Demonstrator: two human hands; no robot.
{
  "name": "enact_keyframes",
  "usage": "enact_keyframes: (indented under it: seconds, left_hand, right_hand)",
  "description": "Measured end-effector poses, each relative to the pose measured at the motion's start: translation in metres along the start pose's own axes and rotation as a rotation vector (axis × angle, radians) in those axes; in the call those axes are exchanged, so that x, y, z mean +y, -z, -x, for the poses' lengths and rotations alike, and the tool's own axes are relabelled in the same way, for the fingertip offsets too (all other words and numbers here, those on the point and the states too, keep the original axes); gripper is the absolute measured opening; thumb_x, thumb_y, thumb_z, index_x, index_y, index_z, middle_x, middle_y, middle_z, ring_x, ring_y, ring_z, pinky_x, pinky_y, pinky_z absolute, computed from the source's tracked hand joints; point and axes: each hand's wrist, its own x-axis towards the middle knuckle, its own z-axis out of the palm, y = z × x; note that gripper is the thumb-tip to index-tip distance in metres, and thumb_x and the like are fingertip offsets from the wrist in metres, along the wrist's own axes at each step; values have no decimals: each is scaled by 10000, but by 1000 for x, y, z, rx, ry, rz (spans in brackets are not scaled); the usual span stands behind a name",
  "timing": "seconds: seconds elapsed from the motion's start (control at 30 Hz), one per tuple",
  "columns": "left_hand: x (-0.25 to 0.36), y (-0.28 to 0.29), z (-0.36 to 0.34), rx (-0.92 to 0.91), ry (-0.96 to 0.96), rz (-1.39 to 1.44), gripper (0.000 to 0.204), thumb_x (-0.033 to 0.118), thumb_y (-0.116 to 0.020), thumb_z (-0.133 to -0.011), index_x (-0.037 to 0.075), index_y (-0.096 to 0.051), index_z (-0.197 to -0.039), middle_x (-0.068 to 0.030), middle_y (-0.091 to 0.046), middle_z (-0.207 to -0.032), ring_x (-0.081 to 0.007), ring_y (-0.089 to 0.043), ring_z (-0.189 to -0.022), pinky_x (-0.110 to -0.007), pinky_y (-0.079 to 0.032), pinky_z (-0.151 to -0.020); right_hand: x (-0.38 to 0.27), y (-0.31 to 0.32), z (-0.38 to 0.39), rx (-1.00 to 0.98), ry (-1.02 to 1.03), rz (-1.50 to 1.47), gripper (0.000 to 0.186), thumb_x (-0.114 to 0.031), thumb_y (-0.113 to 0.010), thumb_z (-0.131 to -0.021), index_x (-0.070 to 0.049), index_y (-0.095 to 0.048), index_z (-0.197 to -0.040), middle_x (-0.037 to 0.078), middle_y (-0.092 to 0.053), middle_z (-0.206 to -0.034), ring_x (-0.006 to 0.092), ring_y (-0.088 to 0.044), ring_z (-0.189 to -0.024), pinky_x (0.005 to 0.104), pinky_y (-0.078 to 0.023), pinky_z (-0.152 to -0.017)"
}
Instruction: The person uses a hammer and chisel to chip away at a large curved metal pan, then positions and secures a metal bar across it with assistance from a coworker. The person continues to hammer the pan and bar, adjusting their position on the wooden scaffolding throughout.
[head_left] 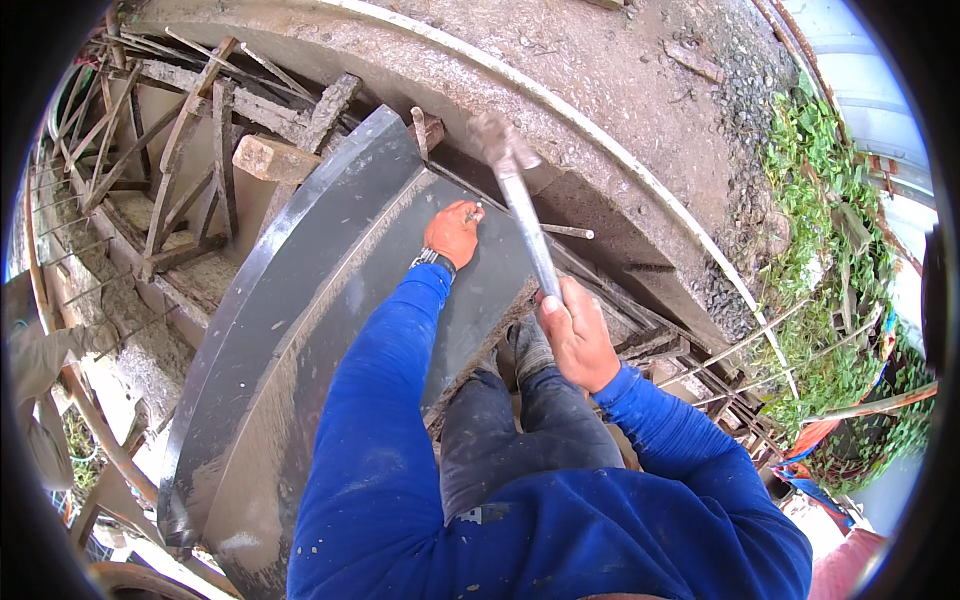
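My right hand [577, 335] is closed round the metal handle of a hammer [528, 222], whose blurred head is raised above the far edge of the dark board. Against the board, my left hand [453, 236] is pinched on a small nail [479, 206] with a bright tip between thumb and fingers. The black-faced board [330, 270] spreads under my left arm, with a strip of brownish dust running along it. A wooden block [275, 159] lies by its left edge, and a thin rod [568, 231] pokes out just right of the hammer handle.
Timber bracing [170, 150] and rusty bars stand at left, where part of another person [40, 370] shows at the rim. A curved concrete wall [590, 150] runs beyond the board. Green plants [815, 200] and metal sheeting [870, 60] are at right.
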Motion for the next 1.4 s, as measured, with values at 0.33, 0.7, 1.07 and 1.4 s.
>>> enact_keyframes:
  seconds: [0.33,0.7,1.07,1.4]
  left_hand:
    - [6,-1,-3,-13,-66,-80,121,163,-683,-960,73,-742,-1014,-153,-738,-1037,-423,-697,-952,-494,-556,-825]
    - [9,0,-5,-86,20,-69,138,152,-671,-953,76,-760,-1027,-160,-745,-1071,-408,-705,-993,-482,-562,-865]
    - [-5,-4,-2,-96,-12,-79,132,123,-668,-938,100,-778,-1007,-133,-749,-1057,-389,-711,-986,-469,-569,-862]
    - [-11,-1,0,-119,1,-112,143,117,-659,-944,128,-786,-1007,-114,-748,-1045,-386,-713,-966,-469,-572,-847]
  right_hand:
    - [49,-3,2,-115,-181,92,300,-271,-506,-1111,0,-530,-986,264,-586,-759,489,-587,-716,526,-441,-662]
    - [23,-8,11,-11,-117,-37,294,-265,-505,-1108,4,-549,-999,245,-574,-744,478,-593,-707,513,-437,-644]
    - [10,-2,11,69,-10,-83,285,-265,-513,-1107,2,-544,-1013,225,-533,-724,468,-570,-692,527,-432,-655]
    - [-8,11,2,112,45,-36,320,-294,-507,-1115,1,-552,-1000,225,-568,-741,471,-584,-704,517,-429,-635]
